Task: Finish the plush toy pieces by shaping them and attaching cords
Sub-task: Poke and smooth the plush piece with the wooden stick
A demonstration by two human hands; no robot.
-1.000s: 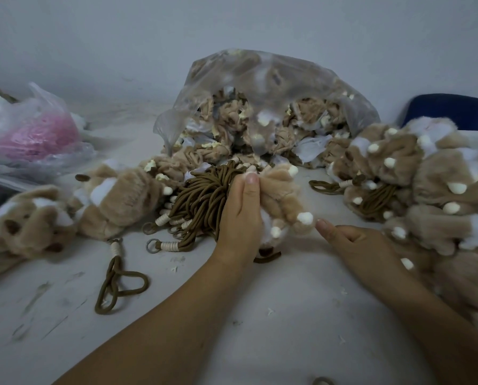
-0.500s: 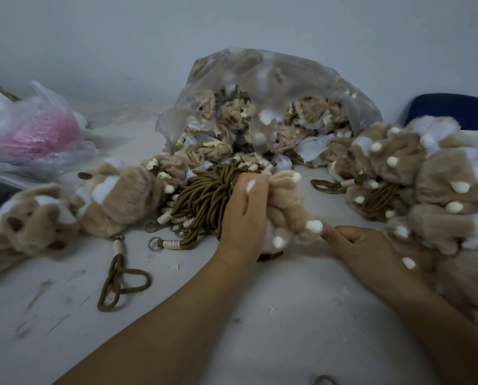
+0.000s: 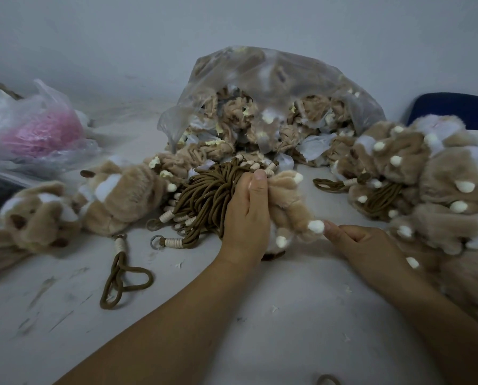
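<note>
My left hand [image 3: 247,215] grips a tan plush toy piece [image 3: 289,207] with white tips, at the table's centre. My right hand [image 3: 365,245] lies just right of it, fingers curled, its thumb tip against one white tip of the piece. A bundle of brown cords [image 3: 204,195] with cream wrapped ends and metal rings lies directly left of my left hand. One loose brown cord [image 3: 121,276] loops on the table, attached to a plush toy [image 3: 121,195] at the left.
A clear plastic bag [image 3: 273,87] of tan plush pieces stands behind. A heap of plush pieces [image 3: 432,195] with cords fills the right side. Another plush toy [image 3: 38,218] and a bag with pink material [image 3: 38,132] lie left. A blue chair back [image 3: 451,107] shows far right.
My right hand has edged left until its thumb meets a white tip of the plush piece. My left hand keeps its grip; the piece has shifted slightly.
</note>
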